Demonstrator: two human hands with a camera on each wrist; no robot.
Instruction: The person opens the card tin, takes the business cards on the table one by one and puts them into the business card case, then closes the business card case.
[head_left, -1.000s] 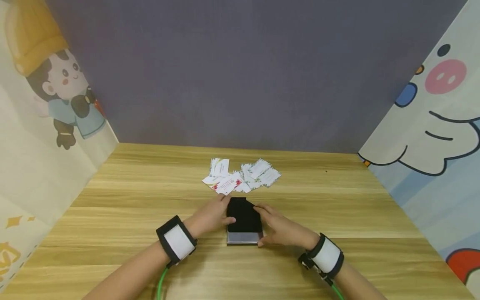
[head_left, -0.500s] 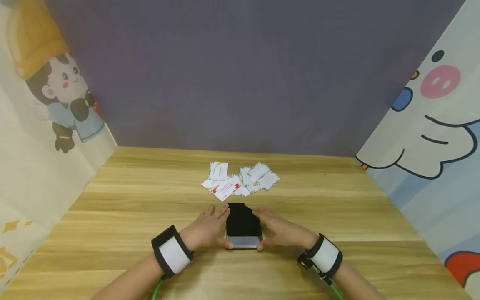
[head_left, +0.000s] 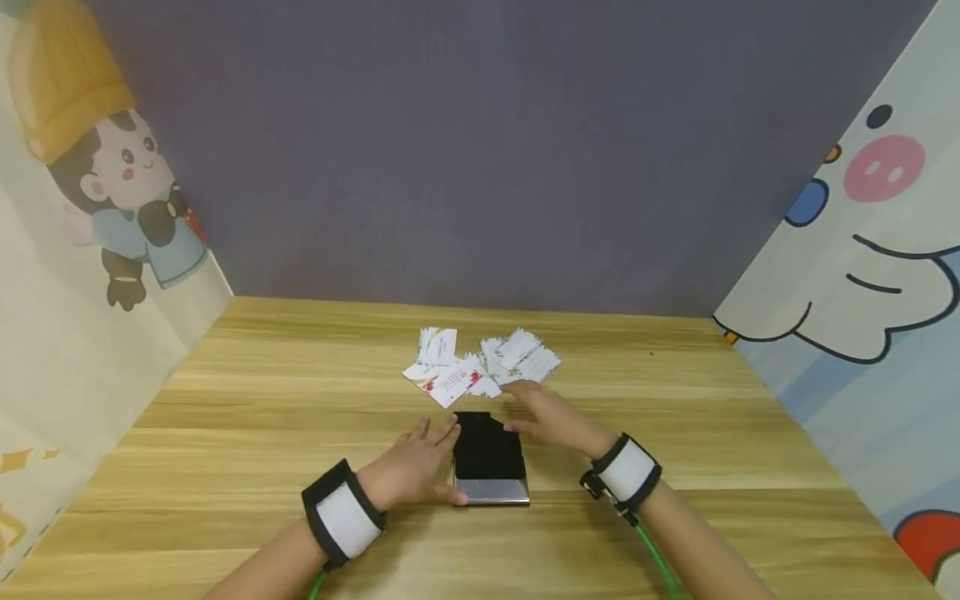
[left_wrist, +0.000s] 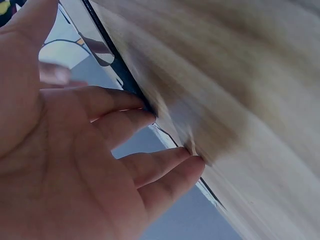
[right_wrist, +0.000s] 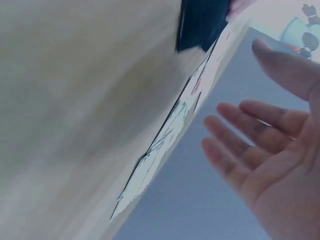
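Observation:
A flat black card case with a silver metal strip along its near edge lies on the table. My left hand rests at the case's left side, fingers extended, thumb by the metal strip. In the left wrist view, fingertips meet the dark edge of the case and the tabletop. My right hand is above the table by the upper right corner of the case, holding nothing. Its fingers spread loosely toward the business cards in the right wrist view, where the case appears at the top.
The printed white cards overlap in two loose groups beyond the case, the right one with leafy borders. A grey panel stands behind the wooden table. Cartoon-printed walls flank it. Green cables trail from the wrist bands.
My left thumb has moved down to the near end of the case. My right hand has left the case's right side and moved forward, toward the cards. The case stays in place.

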